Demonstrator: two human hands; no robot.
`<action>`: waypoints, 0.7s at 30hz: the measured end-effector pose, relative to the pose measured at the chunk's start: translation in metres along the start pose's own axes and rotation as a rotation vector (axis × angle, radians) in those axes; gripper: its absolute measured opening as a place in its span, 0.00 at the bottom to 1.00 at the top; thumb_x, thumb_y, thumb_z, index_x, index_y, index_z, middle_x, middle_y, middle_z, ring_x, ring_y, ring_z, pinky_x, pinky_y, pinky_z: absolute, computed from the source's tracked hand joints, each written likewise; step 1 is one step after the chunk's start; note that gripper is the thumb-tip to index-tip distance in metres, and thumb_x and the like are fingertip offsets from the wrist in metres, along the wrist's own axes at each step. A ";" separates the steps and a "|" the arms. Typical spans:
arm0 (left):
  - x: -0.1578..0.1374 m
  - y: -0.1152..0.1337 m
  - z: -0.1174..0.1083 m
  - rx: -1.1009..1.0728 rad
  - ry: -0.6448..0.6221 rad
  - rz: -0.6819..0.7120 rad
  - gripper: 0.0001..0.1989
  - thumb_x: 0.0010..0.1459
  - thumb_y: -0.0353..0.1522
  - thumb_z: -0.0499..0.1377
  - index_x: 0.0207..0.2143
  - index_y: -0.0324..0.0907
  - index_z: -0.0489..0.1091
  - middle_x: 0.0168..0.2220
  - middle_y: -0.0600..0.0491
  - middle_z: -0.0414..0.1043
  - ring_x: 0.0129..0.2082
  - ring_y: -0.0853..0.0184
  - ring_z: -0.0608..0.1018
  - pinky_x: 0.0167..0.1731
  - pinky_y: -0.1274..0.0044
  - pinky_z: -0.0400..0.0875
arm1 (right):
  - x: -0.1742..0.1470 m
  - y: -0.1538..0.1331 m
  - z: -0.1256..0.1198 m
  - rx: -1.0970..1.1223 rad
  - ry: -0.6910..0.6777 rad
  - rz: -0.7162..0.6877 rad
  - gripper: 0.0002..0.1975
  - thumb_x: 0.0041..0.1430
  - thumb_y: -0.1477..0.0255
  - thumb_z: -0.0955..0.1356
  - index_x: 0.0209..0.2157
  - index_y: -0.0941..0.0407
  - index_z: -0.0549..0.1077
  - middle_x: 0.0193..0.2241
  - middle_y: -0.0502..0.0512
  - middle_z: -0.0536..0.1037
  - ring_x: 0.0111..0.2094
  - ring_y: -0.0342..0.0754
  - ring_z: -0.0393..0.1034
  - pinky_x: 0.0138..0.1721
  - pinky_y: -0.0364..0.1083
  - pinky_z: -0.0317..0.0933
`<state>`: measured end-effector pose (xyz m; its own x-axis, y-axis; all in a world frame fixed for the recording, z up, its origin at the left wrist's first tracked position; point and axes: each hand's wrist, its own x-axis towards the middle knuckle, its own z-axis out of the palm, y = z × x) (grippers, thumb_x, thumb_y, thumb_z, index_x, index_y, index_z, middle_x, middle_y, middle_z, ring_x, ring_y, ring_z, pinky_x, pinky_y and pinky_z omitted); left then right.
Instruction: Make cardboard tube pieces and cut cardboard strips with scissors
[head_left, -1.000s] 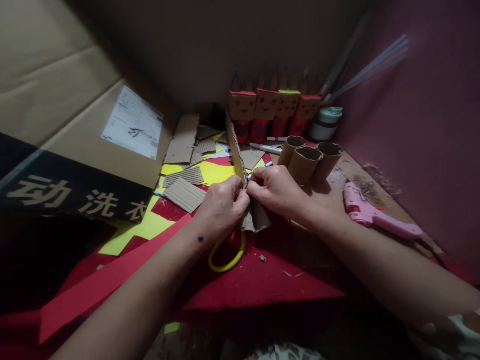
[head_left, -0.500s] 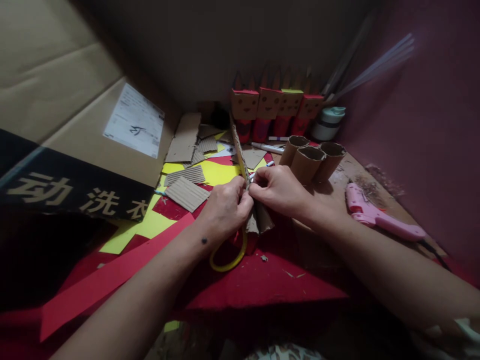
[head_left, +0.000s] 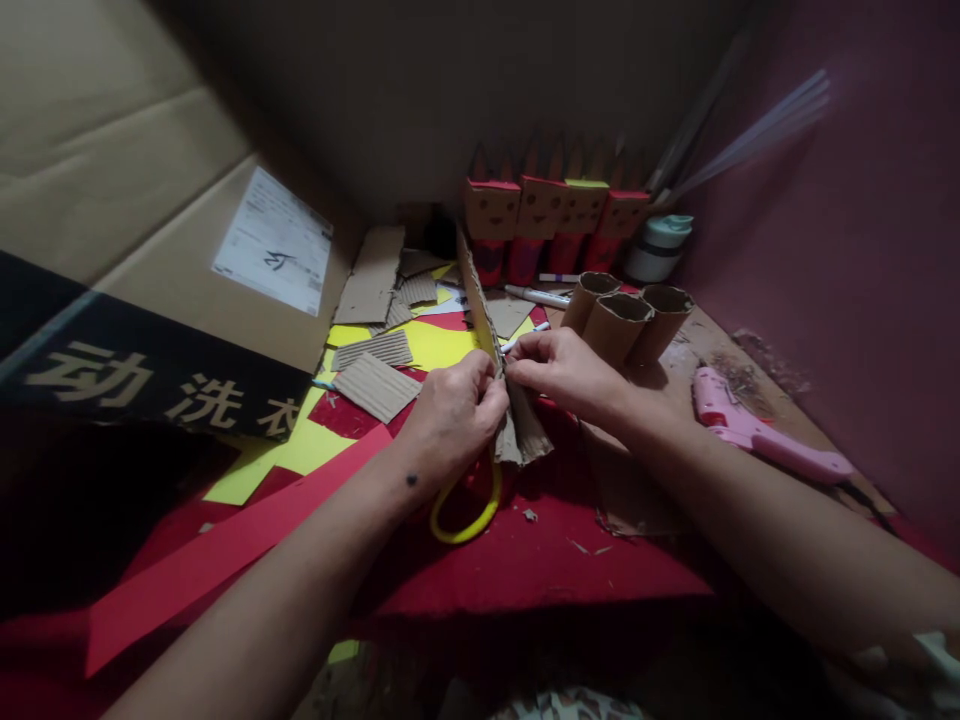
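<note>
My left hand [head_left: 459, 408] is closed around a long strip of cardboard [head_left: 478, 290] that stands on edge and runs away from me. My right hand [head_left: 559, 372] pinches at the strip's torn edge, thumb and forefinger together. Below the fingers, a peeled, crumpled flap of the cardboard [head_left: 529, 437] hangs toward me. Under my left wrist a yellow loop, like a scissors handle [head_left: 469, 538], lies on the red cloth [head_left: 555, 580]; the rest of it is hidden.
Three cardboard tubes [head_left: 619, 325] stand beyond my right hand, with a pink glue gun [head_left: 765, 430] farther right. Decorated box figures [head_left: 541, 212] line the back beside a lidded jar [head_left: 660, 250]. Corrugated scraps [head_left: 379, 387], yellow paper and a big carton [head_left: 187, 230] occupy the left.
My right fingers have drawn slightly apart from my left hand, to the right along the strip's edge. The peeled flap shows a little more. The view has shifted slightly.
</note>
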<state>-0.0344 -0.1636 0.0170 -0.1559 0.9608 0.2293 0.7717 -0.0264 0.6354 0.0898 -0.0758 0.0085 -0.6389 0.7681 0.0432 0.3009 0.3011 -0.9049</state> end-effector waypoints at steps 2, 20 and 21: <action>0.000 0.000 0.000 0.016 0.005 0.008 0.08 0.53 0.28 0.52 0.22 0.41 0.58 0.18 0.60 0.57 0.19 0.74 0.60 0.22 0.79 0.53 | 0.001 0.000 0.000 -0.075 0.027 -0.045 0.04 0.43 0.72 0.64 0.21 0.58 0.67 0.18 0.48 0.65 0.22 0.40 0.57 0.24 0.41 0.51; -0.001 0.001 0.004 0.052 0.042 0.055 0.09 0.50 0.26 0.52 0.20 0.42 0.55 0.17 0.60 0.55 0.18 0.74 0.59 0.21 0.79 0.52 | -0.005 -0.006 0.012 -0.308 0.257 -0.127 0.10 0.46 0.72 0.61 0.15 0.56 0.56 0.15 0.46 0.56 0.22 0.40 0.52 0.24 0.43 0.46; 0.000 0.001 0.004 0.024 0.041 0.033 0.08 0.50 0.26 0.52 0.20 0.42 0.56 0.17 0.60 0.56 0.19 0.74 0.59 0.21 0.79 0.53 | -0.004 -0.005 0.012 -0.272 0.249 -0.111 0.10 0.45 0.72 0.61 0.15 0.56 0.56 0.15 0.46 0.56 0.22 0.40 0.52 0.24 0.43 0.46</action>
<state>-0.0312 -0.1629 0.0148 -0.1546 0.9475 0.2800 0.7914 -0.0509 0.6092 0.0829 -0.0872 0.0080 -0.4971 0.8257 0.2666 0.4372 0.5037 -0.7451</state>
